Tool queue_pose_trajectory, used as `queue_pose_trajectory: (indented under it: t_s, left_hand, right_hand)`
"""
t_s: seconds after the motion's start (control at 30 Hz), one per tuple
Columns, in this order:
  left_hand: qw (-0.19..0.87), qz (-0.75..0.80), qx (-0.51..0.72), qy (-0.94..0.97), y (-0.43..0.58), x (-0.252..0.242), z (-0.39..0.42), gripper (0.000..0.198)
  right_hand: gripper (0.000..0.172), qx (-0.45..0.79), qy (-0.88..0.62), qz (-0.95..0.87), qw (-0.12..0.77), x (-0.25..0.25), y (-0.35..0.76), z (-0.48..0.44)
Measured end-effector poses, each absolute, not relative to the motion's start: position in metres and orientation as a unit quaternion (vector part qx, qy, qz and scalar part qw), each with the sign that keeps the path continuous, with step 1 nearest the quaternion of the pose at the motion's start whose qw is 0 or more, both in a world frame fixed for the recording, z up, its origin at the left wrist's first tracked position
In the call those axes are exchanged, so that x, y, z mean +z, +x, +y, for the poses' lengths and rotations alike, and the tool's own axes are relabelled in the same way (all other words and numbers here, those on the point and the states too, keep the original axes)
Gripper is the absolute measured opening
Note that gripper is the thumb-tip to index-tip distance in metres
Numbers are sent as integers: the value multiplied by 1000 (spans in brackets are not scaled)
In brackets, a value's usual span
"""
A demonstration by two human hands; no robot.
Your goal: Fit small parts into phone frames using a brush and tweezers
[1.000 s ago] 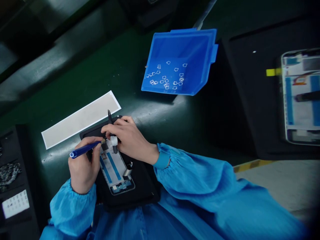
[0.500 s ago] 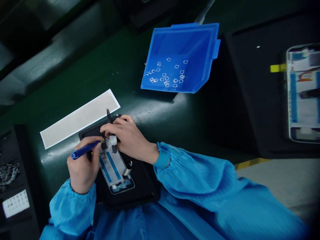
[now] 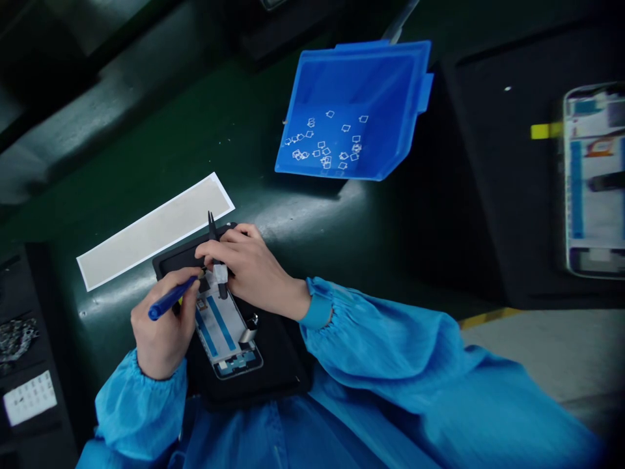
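Note:
My left hand is closed around a blue pen-like tool, its tip at the upper end of an opened phone. In my right hand is a pair of black tweezers, points away from me, with a white wrap around the shank. Its fingers rest over the phone's upper part and hide it. The phone frame shows two blue strips and a loose silvery flex piece at its right edge. Under it lies a black tray.
Beyond my hands lies a long pale sheet with a white border. A blue bin holds several small white square frames. At right, another opened phone sits on a black tray. A black box stands at left.
The rear end of the blue tool has swung slightly right and down, toward me. My right hand and the phone stay nearly still; the view has shifted a little.

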State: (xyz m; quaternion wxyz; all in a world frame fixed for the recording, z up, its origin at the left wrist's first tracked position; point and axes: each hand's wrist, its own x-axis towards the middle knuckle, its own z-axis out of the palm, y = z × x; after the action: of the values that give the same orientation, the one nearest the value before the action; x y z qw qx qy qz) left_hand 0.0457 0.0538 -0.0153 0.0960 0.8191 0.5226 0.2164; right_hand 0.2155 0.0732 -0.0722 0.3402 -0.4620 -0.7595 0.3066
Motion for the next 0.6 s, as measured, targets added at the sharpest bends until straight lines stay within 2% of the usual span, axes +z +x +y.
queue_pose_trajectory:
  t_s: [0.4, 0.6]
  left_hand:
    - [126, 539, 241, 797, 43, -20, 52, 7]
    - [204, 588, 316, 716, 32, -33, 47, 21]
  right_hand:
    - [48, 306, -461, -762, 337, -70, 216, 73]
    - [49, 312, -462, -761, 331, -68, 216, 74]
